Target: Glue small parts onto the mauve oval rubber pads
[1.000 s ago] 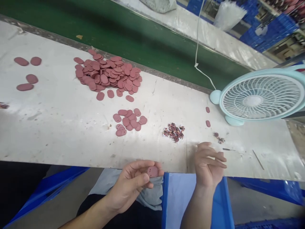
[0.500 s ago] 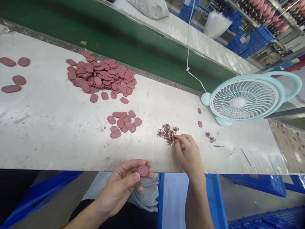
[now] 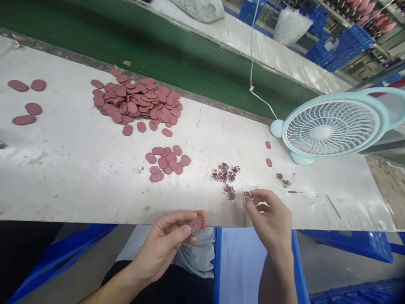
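Between thumb and fingers, my left hand (image 3: 172,238) holds a dark pink oval disc (image 3: 196,223) with small holes, just over the table's front edge. My right hand (image 3: 268,213) pinches a small dark red and white piece (image 3: 249,194), too small to make out exactly. To its left lies a loose cluster of similar small pieces (image 3: 226,174), with a few (image 3: 230,191) set nearer to me. A small group of dark pink ovals (image 3: 167,162) rests on the table left of the cluster.
A large heap of pink ovals (image 3: 136,99) lies toward the back of the white table (image 3: 95,181). A light blue fan (image 3: 330,128) stands at the right, its cord running back. Near it lie a few small pieces (image 3: 284,180) and a thin rod (image 3: 334,206).
My right hand has drawn back from the cluster, to the right and toward me, with a small piece in its fingertips. Several pieces are now separated from the cluster. My left hand still holds the disc.
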{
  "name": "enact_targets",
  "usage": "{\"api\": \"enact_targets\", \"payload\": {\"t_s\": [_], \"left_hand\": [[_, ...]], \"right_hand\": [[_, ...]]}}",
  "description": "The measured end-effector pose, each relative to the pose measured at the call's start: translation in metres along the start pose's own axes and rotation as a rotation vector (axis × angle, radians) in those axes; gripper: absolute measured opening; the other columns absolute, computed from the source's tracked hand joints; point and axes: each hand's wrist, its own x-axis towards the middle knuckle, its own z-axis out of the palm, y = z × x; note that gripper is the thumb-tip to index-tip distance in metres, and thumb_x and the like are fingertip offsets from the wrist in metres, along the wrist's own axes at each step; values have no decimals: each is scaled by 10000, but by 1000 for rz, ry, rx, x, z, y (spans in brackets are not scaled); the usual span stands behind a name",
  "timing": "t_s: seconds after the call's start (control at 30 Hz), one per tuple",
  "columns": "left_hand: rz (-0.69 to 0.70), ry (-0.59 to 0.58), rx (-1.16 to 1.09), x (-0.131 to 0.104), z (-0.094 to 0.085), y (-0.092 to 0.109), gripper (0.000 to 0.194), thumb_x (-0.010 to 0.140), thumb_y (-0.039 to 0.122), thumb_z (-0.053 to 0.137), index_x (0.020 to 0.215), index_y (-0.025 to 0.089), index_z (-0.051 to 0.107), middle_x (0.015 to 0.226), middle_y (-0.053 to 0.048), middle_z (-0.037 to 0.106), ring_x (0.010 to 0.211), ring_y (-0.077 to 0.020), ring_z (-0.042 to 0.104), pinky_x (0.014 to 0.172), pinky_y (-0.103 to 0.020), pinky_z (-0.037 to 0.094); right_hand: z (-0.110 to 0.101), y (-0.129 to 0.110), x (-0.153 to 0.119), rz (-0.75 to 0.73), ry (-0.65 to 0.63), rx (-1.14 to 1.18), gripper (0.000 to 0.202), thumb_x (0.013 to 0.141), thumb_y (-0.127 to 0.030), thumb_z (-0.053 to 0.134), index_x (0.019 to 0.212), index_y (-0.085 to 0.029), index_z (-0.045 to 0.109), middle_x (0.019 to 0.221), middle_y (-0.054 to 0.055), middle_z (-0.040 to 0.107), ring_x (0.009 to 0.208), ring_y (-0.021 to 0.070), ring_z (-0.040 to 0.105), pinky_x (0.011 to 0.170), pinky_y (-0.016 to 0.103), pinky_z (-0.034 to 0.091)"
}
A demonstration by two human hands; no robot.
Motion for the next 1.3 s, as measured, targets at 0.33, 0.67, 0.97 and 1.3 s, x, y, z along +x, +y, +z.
{"api": "enact_targets", "payload": {"t_s": [0.33,0.67,0.97,1.3], "left_hand": [[117,-68,128,-4,-3,-10,210,866,187,742,1067,234,781,1202,-95,765,1004,-209,744,757,-232,603],[97,-19,169,-4,-3,-11,49,821,184,784,867,183,769,1109,-80,790,857,-178,738,712,-241,580],[213,-33,261,-1,-3,-11,93,856,184,747,771,192,784,1001,-71,814,976,-219,738,850,-294,579],[228,-5,278,2,0,-16,110,869,175,731,773,202,778,1010,-59,808,976,-203,738,811,-260,589]], "right_hand": [[25,-57,-64,-63,-456,691,217,865,-144,707,1024,-277,767,901,33,770,727,175,740,611,260,632],[20,-57,-59,-20,-515,641,151,862,-141,714,972,-236,757,870,19,760,704,128,722,608,194,602],[28,-52,-58,150,-600,808,101,900,-225,717,990,-248,755,959,41,764,787,153,727,709,264,623],[37,-46,-63,142,-529,912,136,894,-185,723,992,-273,759,938,24,744,780,133,715,710,249,614]]}}
